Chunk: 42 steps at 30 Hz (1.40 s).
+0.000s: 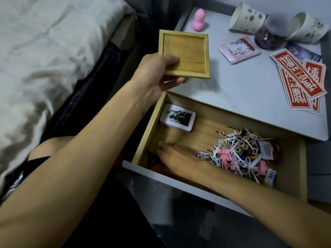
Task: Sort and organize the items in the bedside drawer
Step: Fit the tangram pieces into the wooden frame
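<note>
The bedside drawer (200, 108) stands pulled open below the white nightstand top (241, 90). My left hand (159, 74) grips a square wooden tray (186, 52) by its near left corner, holding it above the nightstand's front left edge. My right hand (172, 156) reaches into the drawer's front left corner, blurred, fingers stretched over dark and red items there; whether it holds anything is unclear. A white card box (177, 119) lies at the drawer's back left. A heap of hair ties, floss picks and pink clips (240, 154) fills the right side.
On the nightstand top stand a pink sponge (74, 19), two paper cups (245, 17), a dark jar (270, 35), a pink packet (239, 49) and red paper strips (300, 77). The bed with a pale blanket (44, 51) lies to the left.
</note>
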Tool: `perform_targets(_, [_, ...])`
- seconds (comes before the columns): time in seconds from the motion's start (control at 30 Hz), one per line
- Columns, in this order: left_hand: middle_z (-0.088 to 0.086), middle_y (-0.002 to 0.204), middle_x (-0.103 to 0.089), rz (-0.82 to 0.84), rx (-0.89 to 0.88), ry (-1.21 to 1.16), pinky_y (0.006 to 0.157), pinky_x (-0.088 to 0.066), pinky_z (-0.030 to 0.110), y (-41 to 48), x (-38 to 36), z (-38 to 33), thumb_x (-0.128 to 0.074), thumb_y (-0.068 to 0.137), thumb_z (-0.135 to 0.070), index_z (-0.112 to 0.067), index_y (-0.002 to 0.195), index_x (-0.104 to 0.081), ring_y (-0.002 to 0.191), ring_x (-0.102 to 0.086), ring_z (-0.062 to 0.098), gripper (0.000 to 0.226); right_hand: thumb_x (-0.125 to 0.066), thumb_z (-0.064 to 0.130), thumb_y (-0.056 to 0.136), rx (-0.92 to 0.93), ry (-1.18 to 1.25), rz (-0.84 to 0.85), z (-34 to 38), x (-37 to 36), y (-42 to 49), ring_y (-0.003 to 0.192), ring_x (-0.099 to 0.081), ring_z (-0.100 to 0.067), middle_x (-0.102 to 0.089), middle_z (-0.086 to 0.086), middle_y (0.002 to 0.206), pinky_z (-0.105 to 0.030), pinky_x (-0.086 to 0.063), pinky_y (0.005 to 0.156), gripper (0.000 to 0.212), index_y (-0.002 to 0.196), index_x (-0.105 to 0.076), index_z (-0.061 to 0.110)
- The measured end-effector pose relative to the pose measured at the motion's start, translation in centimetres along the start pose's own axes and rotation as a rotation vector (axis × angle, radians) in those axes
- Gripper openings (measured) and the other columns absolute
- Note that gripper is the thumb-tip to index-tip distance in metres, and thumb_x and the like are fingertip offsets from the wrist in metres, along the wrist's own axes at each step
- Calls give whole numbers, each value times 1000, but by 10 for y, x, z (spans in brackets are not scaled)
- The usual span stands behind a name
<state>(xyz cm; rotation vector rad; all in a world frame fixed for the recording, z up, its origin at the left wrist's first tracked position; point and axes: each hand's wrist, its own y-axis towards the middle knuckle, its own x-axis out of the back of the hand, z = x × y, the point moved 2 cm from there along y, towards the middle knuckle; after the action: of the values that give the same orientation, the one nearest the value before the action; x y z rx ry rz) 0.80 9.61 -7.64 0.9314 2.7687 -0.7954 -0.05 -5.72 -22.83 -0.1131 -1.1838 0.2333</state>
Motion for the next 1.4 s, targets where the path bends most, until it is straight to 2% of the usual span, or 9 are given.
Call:
perform_targets(0.27, [12, 97, -65, 11, 7, 5, 55, -55, 24, 0, 0, 1, -60, 94, -7, -6, 106, -59, 78, -68, 21, 12, -50, 5, 96, -71, 88, 54, 3, -1, -1, 101, -59, -27, -58, -13, 117, -32, -46, 81, 27, 122, -58, 5])
perform_targets(0.43, [12, 102, -63, 103, 43, -1, 54, -56, 25, 2, -2, 3, -62, 93, -11, -10, 108, -62, 85, -67, 23, 15, -62, 24, 95, -298, 439, 86, -2, 23, -9, 79, -56, -4, -52, 6, 105, -17, -46, 62, 26, 120, -58, 20])
perform_targets(0.7, [6, 84, -67, 295, 141, 70, 61, -62, 31, -8, -25, 15, -55, 97, -13, -13, 92, -61, 76, -68, 23, 7, -69, 27, 89, -257, 570, -421, -31, 140, -89, 82, -63, -3, -67, 16, 89, -22, -49, 73, 12, 100, -65, 27])
perform_targets(0.8, [10, 87, -71, 375, 198, 130, 56, -61, 30, -16, -33, 29, -53, 99, -16, -11, 101, -60, 71, -71, 22, 9, -68, 28, 89, -293, 691, -656, -45, 160, -108, 88, -65, 0, -69, 18, 93, -24, -52, 77, 13, 99, -62, 33])
perform_targets(0.87, [13, 95, -74, 445, 242, 156, 66, -63, 34, -19, -38, 41, -52, 100, -23, -11, 106, -62, 76, -73, 24, 16, -65, 23, 92, -354, 779, -762, -61, 164, -111, 89, -68, -4, -72, 8, 98, -29, -53, 77, 11, 103, -62, 24])
perform_targets(1.1, [19, 102, -73, 533, 339, 122, 69, -62, 34, -26, -51, 60, -50, 98, -36, -7, 113, -64, 82, -74, 30, 35, -63, 23, 94, -515, 780, -711, -88, 156, -108, 87, -71, -8, -74, 3, 98, -35, -57, 76, 14, 107, -62, 17])
perform_targets(1.23, [16, 109, -72, 545, 331, 95, 68, -62, 28, -23, -50, 66, -64, 83, -31, -9, 119, -63, 88, -73, 27, 42, -62, 23, 95, -537, 766, -691, -85, 157, -106, 62, -65, -2, -73, 7, 86, -25, -51, 61, 6, 100, -62, 21])
perform_targets(1.33, [14, 111, -71, 555, 347, 73, 67, -61, 24, -22, -49, 72, -67, 80, -25, -9, 119, -64, 81, -72, 21, 42, -63, 23, 94, -539, 756, -691, -82, 158, -106, 61, -69, -16, -74, 6, 84, -31, -55, 60, 6, 99, -64, 20])
perform_targets(1.4, [12, 106, -72, 541, 348, 67, 66, -60, 22, -20, -49, 75, -67, 80, -25, -11, 114, -66, 74, -70, 17, 37, -65, 23, 93, -522, 756, -679, -80, 161, -106, 65, -69, -8, -73, 6, 87, -22, -53, 58, 8, 100, -66, 22])
